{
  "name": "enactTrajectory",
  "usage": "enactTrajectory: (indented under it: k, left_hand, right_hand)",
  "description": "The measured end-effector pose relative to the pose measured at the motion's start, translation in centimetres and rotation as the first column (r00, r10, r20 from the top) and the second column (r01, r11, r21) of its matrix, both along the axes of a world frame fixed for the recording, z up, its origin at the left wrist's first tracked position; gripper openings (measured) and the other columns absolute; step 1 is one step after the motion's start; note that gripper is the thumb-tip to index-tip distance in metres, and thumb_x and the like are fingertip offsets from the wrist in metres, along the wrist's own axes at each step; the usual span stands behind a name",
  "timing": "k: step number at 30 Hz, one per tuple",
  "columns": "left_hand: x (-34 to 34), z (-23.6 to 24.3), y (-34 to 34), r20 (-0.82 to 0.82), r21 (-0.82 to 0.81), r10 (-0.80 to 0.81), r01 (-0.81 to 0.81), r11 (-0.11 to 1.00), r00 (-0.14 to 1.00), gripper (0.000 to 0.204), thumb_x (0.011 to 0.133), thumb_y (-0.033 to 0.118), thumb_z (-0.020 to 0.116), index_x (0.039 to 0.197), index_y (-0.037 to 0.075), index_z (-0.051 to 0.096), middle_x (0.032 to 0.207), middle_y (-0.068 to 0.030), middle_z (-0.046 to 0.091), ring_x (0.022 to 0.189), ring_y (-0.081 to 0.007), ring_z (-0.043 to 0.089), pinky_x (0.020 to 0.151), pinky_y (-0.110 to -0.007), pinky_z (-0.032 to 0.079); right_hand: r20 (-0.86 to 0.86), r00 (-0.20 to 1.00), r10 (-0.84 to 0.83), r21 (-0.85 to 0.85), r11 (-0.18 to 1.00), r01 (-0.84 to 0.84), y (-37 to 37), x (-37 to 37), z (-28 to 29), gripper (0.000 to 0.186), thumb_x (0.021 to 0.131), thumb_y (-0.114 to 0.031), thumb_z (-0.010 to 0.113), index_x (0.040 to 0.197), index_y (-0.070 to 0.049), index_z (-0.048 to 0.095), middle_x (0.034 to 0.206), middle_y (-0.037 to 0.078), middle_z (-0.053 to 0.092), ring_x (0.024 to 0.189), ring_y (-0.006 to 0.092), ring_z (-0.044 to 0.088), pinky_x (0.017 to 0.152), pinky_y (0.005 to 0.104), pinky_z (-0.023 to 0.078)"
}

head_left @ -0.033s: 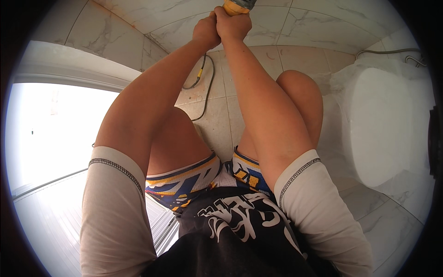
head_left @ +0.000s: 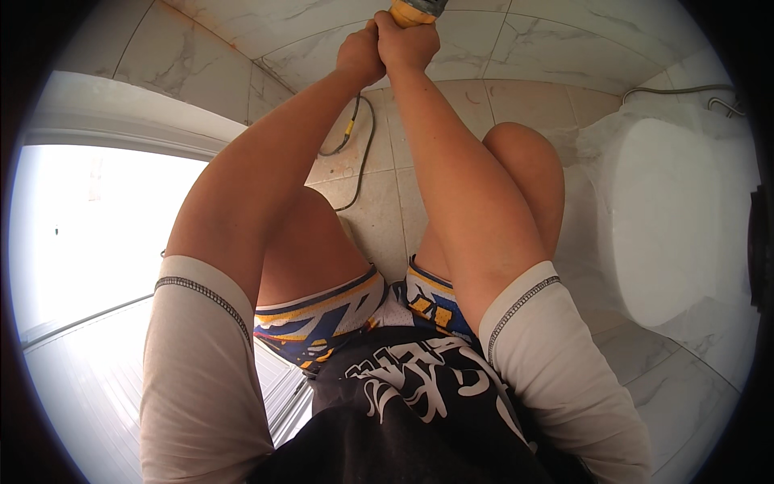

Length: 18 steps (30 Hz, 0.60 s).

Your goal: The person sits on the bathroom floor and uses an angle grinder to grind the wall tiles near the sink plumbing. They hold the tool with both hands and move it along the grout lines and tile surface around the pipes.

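Observation:
Both arms reach forward to the top of the head view, with my hands pressed together in front of the tiled wall. My right hand (head_left: 409,46) is closed around a yellow and dark grey power tool (head_left: 414,12), and most of the tool is cut off by the upper edge. Tight against it on the left, my left hand (head_left: 360,55) is closed too, its fingers wrapped at the tool's rear end and largely hidden. A black power cord (head_left: 372,133) with a yellow section hangs below my hands and loops onto the floor between my knees.
A white toilet (head_left: 665,222), loosely covered in clear plastic, stands close by my right knee. Marble-patterned tiles cover the wall (head_left: 556,48) ahead. A bright opening with a pale frame (head_left: 129,133) lies at my left. Beige floor tiles (head_left: 379,198) show between my legs.

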State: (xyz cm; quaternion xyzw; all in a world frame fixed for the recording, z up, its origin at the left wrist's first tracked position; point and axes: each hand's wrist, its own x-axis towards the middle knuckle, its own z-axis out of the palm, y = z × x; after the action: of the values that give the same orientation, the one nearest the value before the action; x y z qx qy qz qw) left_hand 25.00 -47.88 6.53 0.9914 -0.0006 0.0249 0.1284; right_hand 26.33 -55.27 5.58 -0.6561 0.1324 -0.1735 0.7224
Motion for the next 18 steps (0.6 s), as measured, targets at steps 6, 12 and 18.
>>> enactTrajectory:
  k: [6,12,18]
  left_hand:
    - [0.01,0.2,-0.1,-0.001,0.002,0.004,-0.004,1.0,1.0,0.044,0.077,0.021,0.07,0.111,0.003,0.047,0.099,-0.0176,0.067,0.097,-0.034,0.065,0.082,-0.043,0.053]
    - [0.55,0.27,-0.09,0.023,0.04,-0.007,0.006,0.999,1.0,0.043,0.08,0.022,0.067,0.112,0.003,0.046,0.1,-0.0174,0.067,0.097,-0.0339,0.065,0.082,-0.042,0.053]
    - [0.68,0.08,0.02,0.031,0.038,-0.002,0.001,0.999,1.0,0.042,0.08,0.022,0.066,0.111,0.003,0.045,0.1,-0.0174,0.067,0.098,-0.0338,0.065,0.082,-0.042,0.053]
  right_hand:
    - [-0.043,0.999,0.011,-0.008,1.0,-0.012,-0.03,0.07,0.17,0.049,0.065,-0.026,0.078,0.098,0.005,0.058,0.096,0.016,0.066,0.088,0.0275,0.067,0.079,0.0365,0.054]
    - [-0.032,0.999,0.023,0.037,0.999,-0.022,-0.08,0.59,0.31,0.05,0.065,-0.026,0.079,0.097,0.006,0.058,0.096,0.016,0.066,0.087,0.0269,0.067,0.078,0.0358,0.055]
    - [-0.014,1.0,0.025,0.009,1.0,-0.025,-0.05,0.91,0.1,0.048,0.065,-0.027,0.079,0.094,0.006,0.059,0.095,0.016,0.067,0.085,0.0264,0.067,0.077,0.0358,0.055]
